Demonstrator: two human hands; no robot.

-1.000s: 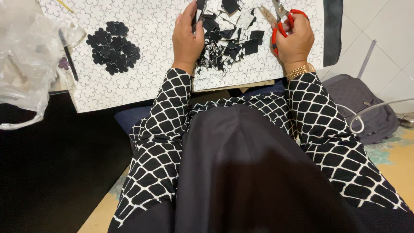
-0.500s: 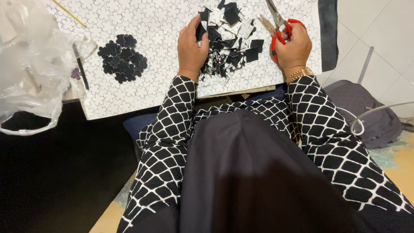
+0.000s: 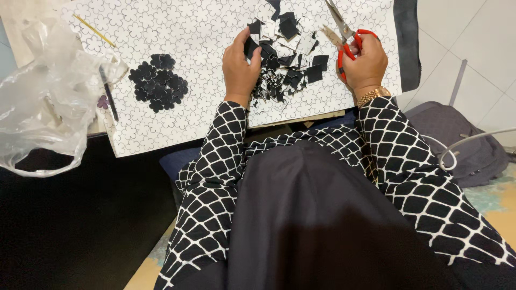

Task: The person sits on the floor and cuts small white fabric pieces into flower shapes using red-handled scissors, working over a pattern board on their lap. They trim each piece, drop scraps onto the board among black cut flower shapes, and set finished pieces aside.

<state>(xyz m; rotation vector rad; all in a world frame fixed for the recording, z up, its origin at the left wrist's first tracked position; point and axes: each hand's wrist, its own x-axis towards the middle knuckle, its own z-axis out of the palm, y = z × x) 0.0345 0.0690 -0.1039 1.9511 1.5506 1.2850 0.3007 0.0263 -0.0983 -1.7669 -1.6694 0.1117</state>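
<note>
A view from above of a seated person working on a white sheet (image 3: 177, 123) printed with a small flower outline pattern; every place below is given from this sheet.

Near the sheet's top right, the right hand (image 3: 366, 62) is closed around the red handles of a pair of scissors (image 3: 346, 35). The metal blades point up and away from the person and look slightly parted. A gold watch (image 3: 374, 95) sits on that wrist.

At the sheet's top centre lies a loose pile of scraps (image 3: 287, 56), black and white pieces with ragged edges. The pile sits between the two hands. The left hand (image 3: 241, 67) rests on the pile's left edge, fingers curled and touching the scraps; whether it pinches a piece cannot be told. The scissors are just right of the pile.

On the sheet's left part, well apart from both hands, is a tidy cluster of black flower shapes (image 3: 159, 82). A thin yellow stick (image 3: 94, 30) lies near the sheet's upper left corner, and a dark pen (image 3: 109, 94) lies at its left edge.

Past the left edge is a crumpled clear plastic bag (image 3: 43, 99). A black strip (image 3: 407, 43) runs down the sheet's right edge. Beyond that, on the pale tiled floor, sits a grey bag (image 3: 462, 145) with a white cable (image 3: 457, 147) curving over it.
</note>
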